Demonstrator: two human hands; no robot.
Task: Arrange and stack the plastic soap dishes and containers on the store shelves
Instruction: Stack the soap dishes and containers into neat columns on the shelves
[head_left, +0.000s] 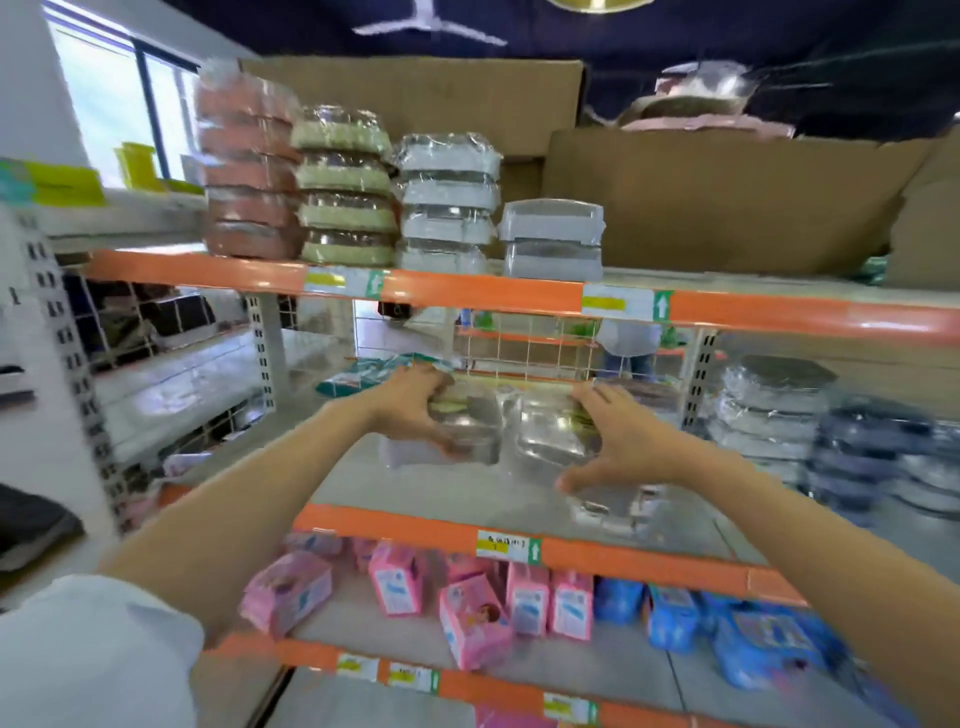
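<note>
While shelves blur, both hands (415, 402) grip wrapped dishes (498, 431).

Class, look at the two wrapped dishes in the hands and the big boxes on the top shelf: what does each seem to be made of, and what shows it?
Dishes: seemingly clear glossy plastic under film; shelf shows through, bright glints. Boxes: brown matte cardboard, likely; flat panels, folded edges.

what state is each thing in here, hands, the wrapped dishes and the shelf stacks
left hand: grips a wrapped dish
right hand: grips another wrapped dish
wrapped dishes: side by side over the middle shelf
top shelf stacks: upright, four side by side
pink boxes: some upright, some tilted
</note>
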